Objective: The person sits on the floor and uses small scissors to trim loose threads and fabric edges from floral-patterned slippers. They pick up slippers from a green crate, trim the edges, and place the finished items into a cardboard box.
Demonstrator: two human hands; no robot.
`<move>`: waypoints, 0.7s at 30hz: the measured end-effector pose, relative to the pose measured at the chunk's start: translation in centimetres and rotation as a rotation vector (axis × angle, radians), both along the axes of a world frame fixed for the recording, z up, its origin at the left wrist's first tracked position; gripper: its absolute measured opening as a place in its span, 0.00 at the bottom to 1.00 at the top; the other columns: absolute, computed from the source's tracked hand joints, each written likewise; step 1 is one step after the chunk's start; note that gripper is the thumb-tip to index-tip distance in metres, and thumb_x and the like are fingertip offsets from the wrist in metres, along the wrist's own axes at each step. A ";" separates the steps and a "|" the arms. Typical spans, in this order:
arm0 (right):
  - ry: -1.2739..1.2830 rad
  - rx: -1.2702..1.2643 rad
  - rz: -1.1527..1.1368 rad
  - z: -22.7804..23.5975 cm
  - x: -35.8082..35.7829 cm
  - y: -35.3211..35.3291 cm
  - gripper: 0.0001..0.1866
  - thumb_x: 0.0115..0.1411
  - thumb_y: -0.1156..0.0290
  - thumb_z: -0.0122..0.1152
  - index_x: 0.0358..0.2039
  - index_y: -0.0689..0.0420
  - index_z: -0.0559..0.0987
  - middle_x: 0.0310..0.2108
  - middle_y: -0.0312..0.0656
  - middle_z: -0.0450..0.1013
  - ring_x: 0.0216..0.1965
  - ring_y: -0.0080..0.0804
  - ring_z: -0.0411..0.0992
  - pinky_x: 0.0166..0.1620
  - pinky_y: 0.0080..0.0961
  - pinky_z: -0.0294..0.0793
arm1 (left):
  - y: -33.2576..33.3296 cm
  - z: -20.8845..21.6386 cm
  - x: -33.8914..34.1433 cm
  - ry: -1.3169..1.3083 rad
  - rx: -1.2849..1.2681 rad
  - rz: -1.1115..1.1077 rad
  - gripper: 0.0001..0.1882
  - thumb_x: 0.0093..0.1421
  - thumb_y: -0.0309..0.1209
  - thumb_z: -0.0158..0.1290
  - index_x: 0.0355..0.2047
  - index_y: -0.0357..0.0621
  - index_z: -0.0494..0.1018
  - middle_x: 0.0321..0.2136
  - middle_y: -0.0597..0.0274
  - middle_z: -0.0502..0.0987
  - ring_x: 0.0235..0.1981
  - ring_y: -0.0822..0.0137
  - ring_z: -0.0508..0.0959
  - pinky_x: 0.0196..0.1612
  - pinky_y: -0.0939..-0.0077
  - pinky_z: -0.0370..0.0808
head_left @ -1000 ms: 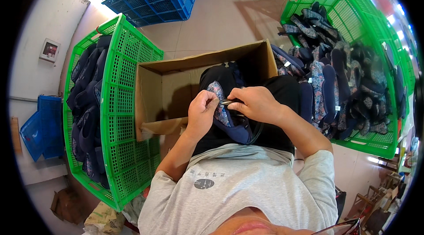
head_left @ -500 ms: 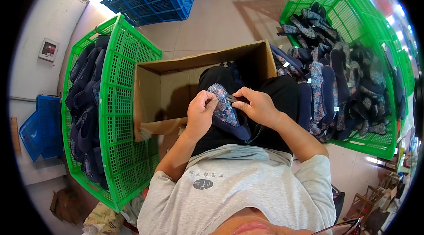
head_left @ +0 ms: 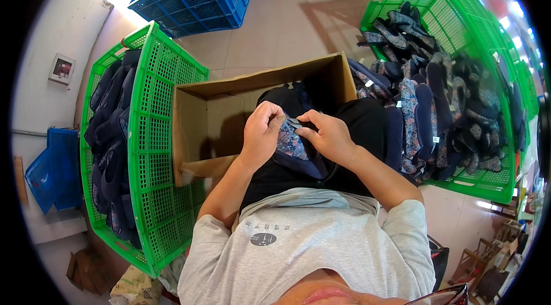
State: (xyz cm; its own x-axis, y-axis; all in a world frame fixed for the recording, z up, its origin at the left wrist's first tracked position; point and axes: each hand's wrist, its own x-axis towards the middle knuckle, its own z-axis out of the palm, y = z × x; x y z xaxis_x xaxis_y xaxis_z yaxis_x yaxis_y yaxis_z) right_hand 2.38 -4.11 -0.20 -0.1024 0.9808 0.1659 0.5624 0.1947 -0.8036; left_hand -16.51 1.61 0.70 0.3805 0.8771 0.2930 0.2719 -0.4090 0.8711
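Observation:
Over my lap, a slipper [head_left: 290, 145] with a blue-and-pink floral upper and navy edging hangs from my pinched left hand [head_left: 263, 131]. My left fingers grip its top edge. From the other side my right hand [head_left: 328, 136] is closed on small, dark metal thread snips [head_left: 295, 123], whose tip touches or nearly touches the fabric beside my left fingertips. Much of the snips is hidden by my fingers. Below the floral part, the slipper's navy part [head_left: 307, 166] rests against my dark trousers.
An open cardboard box [head_left: 229, 88] stands in front of my knees. Left of it, a green crate [head_left: 166, 127] holds navy slippers. To the right, floral and navy slippers [head_left: 422, 115] heap up in and beside another green crate [head_left: 488, 193]. A blue crate [head_left: 201, 4] stands farther off.
The slipper's upper is now folded or tilted, showing less of its rounded end. My left hand has risen slightly, and both hands have drawn closer at the fabric's edge.

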 end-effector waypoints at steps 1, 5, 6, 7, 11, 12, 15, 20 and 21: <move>-0.010 -0.002 -0.004 0.0 0.0 0.1 0.14 0.59 0.60 0.63 0.39 0.56 0.76 0.31 0.44 0.78 0.34 0.46 0.76 0.34 0.38 0.73 | 0.0 0.0 0.1 0.000 0.001 0.001 0.05 0.58 0.18 0.53 0.29 0.36 0.68 0.26 0.57 0.68 0.26 0.63 0.70 0.32 0.74 0.69; -0.011 -0.016 -0.028 0.0 -0.3 0.3 0.14 0.59 0.59 0.63 0.38 0.55 0.77 0.30 0.45 0.77 0.33 0.47 0.76 0.33 0.38 0.73 | 0.1 -0.2 0.2 0.010 -0.036 0.019 0.05 0.58 0.19 0.54 0.29 0.35 0.68 0.25 0.57 0.68 0.26 0.64 0.69 0.32 0.74 0.69; -0.003 -0.021 -0.037 -0.2 -0.4 0.3 0.13 0.59 0.59 0.63 0.38 0.55 0.77 0.30 0.45 0.77 0.32 0.47 0.76 0.33 0.38 0.72 | 0.1 -0.3 0.2 0.013 -0.044 0.023 0.05 0.58 0.19 0.54 0.29 0.36 0.68 0.25 0.57 0.68 0.26 0.64 0.69 0.32 0.74 0.69; -0.002 -0.024 -0.044 -0.3 -0.5 0.3 0.13 0.59 0.60 0.64 0.38 0.54 0.77 0.30 0.45 0.77 0.32 0.47 0.76 0.33 0.38 0.72 | 0.1 -0.3 0.2 0.017 -0.051 0.028 0.04 0.58 0.19 0.54 0.29 0.36 0.68 0.25 0.57 0.68 0.26 0.64 0.69 0.32 0.74 0.69; 0.034 -0.035 -0.061 -1.0 -0.5 0.2 0.14 0.59 0.60 0.64 0.40 0.55 0.78 0.32 0.46 0.78 0.33 0.47 0.76 0.34 0.36 0.73 | 0.3 -0.3 0.2 0.015 -0.072 0.037 0.04 0.58 0.20 0.54 0.29 0.36 0.69 0.25 0.57 0.68 0.26 0.64 0.70 0.32 0.74 0.69; 0.052 -0.036 -0.063 -1.3 -0.5 0.2 0.14 0.59 0.60 0.65 0.40 0.55 0.77 0.33 0.47 0.78 0.34 0.47 0.77 0.34 0.35 0.74 | 0.5 -0.2 0.3 0.008 -0.087 0.043 0.04 0.58 0.20 0.54 0.29 0.36 0.69 0.25 0.57 0.69 0.26 0.64 0.70 0.33 0.74 0.69; 0.204 0.049 -0.125 -2.8 -1.2 -0.7 0.18 0.56 0.61 0.69 0.43 0.56 0.77 0.35 0.48 0.78 0.36 0.44 0.78 0.37 0.30 0.75 | 1.9 -0.1 1.2 0.005 -0.015 0.057 0.04 0.60 0.22 0.54 0.29 0.37 0.70 0.24 0.62 0.69 0.27 0.70 0.69 0.33 0.78 0.68; 0.410 -0.036 -0.125 -4.5 -2.7 -3.3 0.24 0.51 0.64 0.74 0.46 0.59 0.76 0.36 0.45 0.76 0.35 0.33 0.75 0.40 0.25 0.74 | 5.8 0.6 4.5 0.094 0.070 -0.064 0.04 0.55 0.25 0.57 0.28 0.38 0.73 0.25 0.56 0.73 0.28 0.58 0.74 0.34 0.70 0.71; 0.441 -0.069 -0.117 -4.9 -2.9 -3.6 0.24 0.52 0.64 0.74 0.46 0.59 0.76 0.36 0.45 0.76 0.35 0.32 0.74 0.40 0.25 0.74 | 6.5 0.8 5.1 0.198 0.083 -0.095 0.05 0.53 0.26 0.58 0.29 0.39 0.76 0.27 0.55 0.76 0.32 0.55 0.76 0.38 0.66 0.73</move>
